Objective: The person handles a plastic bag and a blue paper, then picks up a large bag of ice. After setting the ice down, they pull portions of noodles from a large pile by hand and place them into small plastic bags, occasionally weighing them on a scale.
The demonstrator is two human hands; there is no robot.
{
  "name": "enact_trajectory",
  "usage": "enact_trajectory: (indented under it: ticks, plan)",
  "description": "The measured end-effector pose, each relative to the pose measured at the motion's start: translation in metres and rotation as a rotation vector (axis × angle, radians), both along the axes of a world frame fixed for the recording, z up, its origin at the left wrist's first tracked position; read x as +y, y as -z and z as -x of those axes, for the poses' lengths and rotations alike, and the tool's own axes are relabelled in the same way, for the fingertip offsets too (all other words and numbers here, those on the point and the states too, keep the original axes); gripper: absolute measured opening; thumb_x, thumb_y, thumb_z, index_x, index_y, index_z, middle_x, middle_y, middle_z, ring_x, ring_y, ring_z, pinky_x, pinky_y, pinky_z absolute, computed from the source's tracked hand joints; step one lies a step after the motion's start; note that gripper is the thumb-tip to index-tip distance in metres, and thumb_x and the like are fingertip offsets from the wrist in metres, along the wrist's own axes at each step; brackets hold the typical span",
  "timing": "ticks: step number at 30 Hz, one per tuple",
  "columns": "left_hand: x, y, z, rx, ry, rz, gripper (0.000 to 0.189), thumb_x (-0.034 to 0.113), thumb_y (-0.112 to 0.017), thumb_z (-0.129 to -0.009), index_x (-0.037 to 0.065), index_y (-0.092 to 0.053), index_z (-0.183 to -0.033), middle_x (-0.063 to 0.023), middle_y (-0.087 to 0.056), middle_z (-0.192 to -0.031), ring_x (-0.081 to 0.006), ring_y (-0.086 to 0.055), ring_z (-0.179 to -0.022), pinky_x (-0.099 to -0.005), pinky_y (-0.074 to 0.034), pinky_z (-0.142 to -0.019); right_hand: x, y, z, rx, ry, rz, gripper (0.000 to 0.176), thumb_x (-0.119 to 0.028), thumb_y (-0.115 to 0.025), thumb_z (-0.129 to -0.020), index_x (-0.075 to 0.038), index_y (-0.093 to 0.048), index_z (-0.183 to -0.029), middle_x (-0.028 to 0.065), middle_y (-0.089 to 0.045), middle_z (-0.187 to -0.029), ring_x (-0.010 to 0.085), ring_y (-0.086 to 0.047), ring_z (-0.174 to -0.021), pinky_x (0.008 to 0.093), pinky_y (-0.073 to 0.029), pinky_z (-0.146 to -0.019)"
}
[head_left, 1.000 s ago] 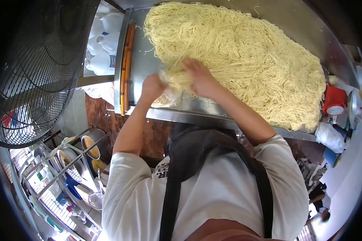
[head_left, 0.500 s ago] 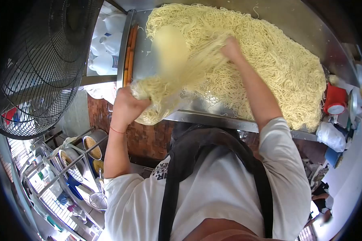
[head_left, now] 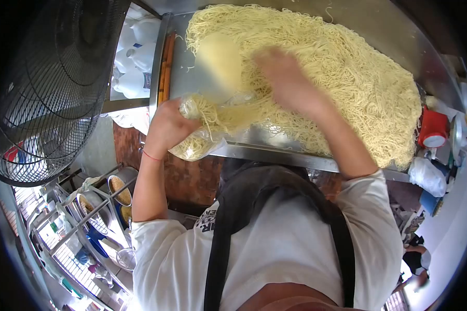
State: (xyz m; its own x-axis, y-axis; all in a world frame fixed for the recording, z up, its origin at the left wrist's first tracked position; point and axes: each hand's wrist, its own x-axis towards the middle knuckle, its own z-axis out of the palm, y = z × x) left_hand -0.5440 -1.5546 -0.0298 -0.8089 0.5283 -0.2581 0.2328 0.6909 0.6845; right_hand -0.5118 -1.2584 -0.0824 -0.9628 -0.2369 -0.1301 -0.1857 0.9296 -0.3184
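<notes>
A clear plastic bag (head_left: pixel 194 149) partly filled with pale yellow noodles is gripped at its side by my left hand (head_left: pixel 170 125), whose fingers are closed on it. The bag hangs over the front edge of a metal tray (head_left: pixel 275 153). Loose noodle strands trail from its mouth toward the tray. My right hand (head_left: pixel 283 75) is over the large heap of noodles (head_left: pixel 353 88), smeared by motion, so its fingers and anything in them cannot be made out. A blurred pale patch hides part of the tray between the hands.
Brown sticks (head_left: pixel 167 67) lie along the tray's left side, near white plastic jugs (head_left: pixel 135 57). A wire-caged fan (head_left: pixel 52 103) stands at far left, above a rack with pots (head_left: pixel 120 189). At right are a red container (head_left: pixel 434 127), a white plastic bag (head_left: pixel 427 176) and a distant person (head_left: pixel 417 259).
My right hand has moved left across the heap toward the bag, and the stretched bundle of strands has dropped lower. My left hand still holds the bag, turned slightly.
</notes>
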Motion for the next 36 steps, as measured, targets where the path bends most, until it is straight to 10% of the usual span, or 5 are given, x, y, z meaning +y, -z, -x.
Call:
enact_trajectory:
  ticks: [6,12,17,25,36]
  plan:
    - [-0.009,0.000,-0.001,-0.141,-0.136,-0.036,0.031,0.011,-0.071,-0.070,-0.001,-0.069,-0.099,-0.0219,-0.069,-0.082,-0.0357,-0.068,-0.075,-0.0385,-0.053,-0.073,-0.113,0.090,-0.038,0.330,-0.058,0.409,0.075,-0.008,-0.059,-0.084,-0.011,-0.030,-0.154,0.0218,-0.016,-0.161,0.0419,-0.010,-0.150,0.0655,-0.011,-0.118]
    - [-0.007,-0.005,-0.012,-0.297,0.046,0.105,0.034,0.014,-0.070,-0.070,-0.004,-0.068,-0.100,-0.0244,-0.068,-0.080,-0.0365,-0.067,-0.074,-0.0393,-0.052,-0.075,-0.095,0.085,0.055,0.172,-0.349,0.528,0.042,-0.016,-0.075,-0.077,-0.018,-0.064,-0.118,0.0084,-0.068,-0.115,0.0262,-0.063,-0.112,0.0524,-0.034,-0.114]
    - [-0.018,-0.017,-0.016,-0.235,-0.042,0.044,0.036,0.013,-0.071,-0.070,-0.003,-0.068,-0.103,-0.0241,-0.068,-0.083,-0.0384,-0.066,-0.076,-0.0389,-0.052,-0.076,-0.037,0.107,0.048,0.119,0.104,0.834,0.020,-0.007,-0.068,-0.082,-0.011,-0.069,-0.102,0.0094,-0.072,-0.099,0.0247,-0.069,-0.087,0.0376,-0.056,-0.083]
    - [0.000,-0.022,-0.006,-0.140,0.030,0.041,0.035,0.012,-0.073,-0.070,0.000,-0.069,-0.103,-0.0233,-0.068,-0.083,-0.0399,-0.064,-0.077,-0.0399,-0.052,-0.074,0.154,0.125,0.048,0.184,0.785,0.460,0.040,-0.010,-0.060,-0.083,-0.006,-0.064,-0.123,0.0228,-0.066,-0.117,0.0355,-0.064,-0.107,0.0406,-0.051,-0.091]
    - [0.019,0.082,0.009,0.304,0.240,0.180,0.051,0.013,-0.077,-0.071,0.011,-0.066,-0.120,-0.0144,-0.066,-0.111,-0.0356,-0.059,-0.108,-0.0444,-0.043,-0.097,0.446,0.096,0.028,0.002,0.660,-0.222,0.069,-0.016,-0.069,-0.079,-0.001,-0.046,-0.142,0.0262,-0.067,-0.113,0.0394,-0.065,-0.102,0.0434,-0.053,-0.087]
